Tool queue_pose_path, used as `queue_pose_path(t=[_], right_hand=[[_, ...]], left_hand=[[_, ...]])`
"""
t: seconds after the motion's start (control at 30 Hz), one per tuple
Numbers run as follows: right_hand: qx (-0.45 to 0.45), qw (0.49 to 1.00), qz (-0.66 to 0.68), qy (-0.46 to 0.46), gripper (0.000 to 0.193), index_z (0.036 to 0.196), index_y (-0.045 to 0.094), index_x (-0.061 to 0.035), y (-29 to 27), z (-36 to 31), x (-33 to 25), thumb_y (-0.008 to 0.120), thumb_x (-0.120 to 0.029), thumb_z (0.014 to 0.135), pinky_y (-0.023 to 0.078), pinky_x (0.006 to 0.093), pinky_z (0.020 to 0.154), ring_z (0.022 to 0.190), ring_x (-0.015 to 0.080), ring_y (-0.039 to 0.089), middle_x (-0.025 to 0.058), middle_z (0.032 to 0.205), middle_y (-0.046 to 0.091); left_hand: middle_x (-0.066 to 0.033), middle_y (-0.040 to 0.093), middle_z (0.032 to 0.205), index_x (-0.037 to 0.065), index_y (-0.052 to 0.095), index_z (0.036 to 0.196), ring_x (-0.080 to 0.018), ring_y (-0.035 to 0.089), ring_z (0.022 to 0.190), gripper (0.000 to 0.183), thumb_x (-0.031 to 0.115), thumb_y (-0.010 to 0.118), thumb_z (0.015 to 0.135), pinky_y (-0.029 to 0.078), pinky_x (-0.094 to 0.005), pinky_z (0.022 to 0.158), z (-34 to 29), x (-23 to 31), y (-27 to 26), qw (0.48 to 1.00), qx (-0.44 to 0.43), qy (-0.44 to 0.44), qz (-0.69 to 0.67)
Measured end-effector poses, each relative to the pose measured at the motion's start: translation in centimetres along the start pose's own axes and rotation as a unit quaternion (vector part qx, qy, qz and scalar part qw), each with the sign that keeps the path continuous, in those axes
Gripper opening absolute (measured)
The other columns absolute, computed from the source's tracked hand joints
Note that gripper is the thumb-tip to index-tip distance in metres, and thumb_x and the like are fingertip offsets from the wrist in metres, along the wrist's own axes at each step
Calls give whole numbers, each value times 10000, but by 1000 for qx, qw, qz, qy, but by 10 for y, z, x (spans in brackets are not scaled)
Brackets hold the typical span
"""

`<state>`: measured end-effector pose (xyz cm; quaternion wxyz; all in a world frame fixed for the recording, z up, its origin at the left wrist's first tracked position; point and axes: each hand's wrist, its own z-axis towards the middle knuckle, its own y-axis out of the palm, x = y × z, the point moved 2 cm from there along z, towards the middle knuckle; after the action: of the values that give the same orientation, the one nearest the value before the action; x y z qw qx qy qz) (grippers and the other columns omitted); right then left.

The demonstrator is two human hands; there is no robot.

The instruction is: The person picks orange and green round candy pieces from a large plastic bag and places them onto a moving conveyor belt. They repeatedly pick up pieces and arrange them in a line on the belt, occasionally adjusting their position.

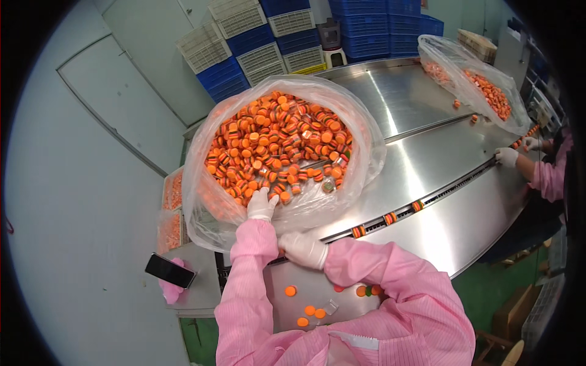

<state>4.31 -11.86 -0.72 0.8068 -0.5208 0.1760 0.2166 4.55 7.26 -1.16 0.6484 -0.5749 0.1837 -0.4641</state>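
Many orange striped pieces point(262, 140) in an open clear bag point(368, 143).

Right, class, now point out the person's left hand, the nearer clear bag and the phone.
Left hand point(262, 208), head view: its gloved back.
Nearer clear bag point(366, 146), head view: its plastic right side.
Phone point(170, 271), head view: middle of its dark face.

We see a stainless-steel surface point(448, 222) carrying a clear plastic bag point(370, 146) of orange striped pieces point(262, 139) mid-frame, another bag point(517, 124) upper right, and loose orange pieces point(290, 291) lower centre.
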Motion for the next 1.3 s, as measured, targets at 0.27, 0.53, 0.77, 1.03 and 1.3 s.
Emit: queue_pose_path(t=[0.27, 0.53, 0.77, 1.03, 1.3], right_hand=[[73, 989, -86, -94, 170, 905, 512, -33, 27, -40, 15, 477, -153, 791, 449, 381, 806, 934, 319, 547, 164, 983, 547], [79, 975, -196, 68, 237, 921, 570, -92, -42, 27, 44, 607, -203, 715, 470, 405, 686, 821, 314, 580, 146, 878, 569], [130, 971, -87, 180, 139, 852, 493, -34, -23, 56, 106, 540, -95, 737, 466, 446, 662, 754, 355, 553, 190, 841, 528], [96, 985, -116, -81, 157, 852, 509, -72, 16, -2, -4, 528, -129, 706, 442, 363, 713, 794, 262, 538, 91, 813, 522], [133, 978, -69, -142, 192, 921, 529, -50, 36, -35, 5, 498, -145, 757, 454, 397, 714, 819, 256, 549, 108, 901, 555]], left_hand=[[-157, 557, 880, 104, 601, 977, -298, 555, 793, 244, 68, 550, 742, 464, -371, 732, -15, -5, -11, 976, 2, 44, -215], [-135, 508, 861, 75, 577, 891, -321, 513, 829, 227, -25, 521, 695, 426, -365, 771, -136, -6, -50, 953, -227, 119, -162], [-160, 518, 883, 72, 515, 846, -379, 551, 770, 118, 68, 565, 738, 456, -453, 665, -121, 23, -41, 990, -120, 64, -26], [-158, 571, 853, 64, 564, 899, -308, 568, 813, 243, 184, 648, 706, 453, -375, 707, -5, 13, 2, 996, -14, 52, -71], [-128, 556, 830, 68, 600, 896, -285, 549, 774, 192, 76, 576, 706, 447, -347, 722, -15, 8, -28, 970, -7, 120, -211]])
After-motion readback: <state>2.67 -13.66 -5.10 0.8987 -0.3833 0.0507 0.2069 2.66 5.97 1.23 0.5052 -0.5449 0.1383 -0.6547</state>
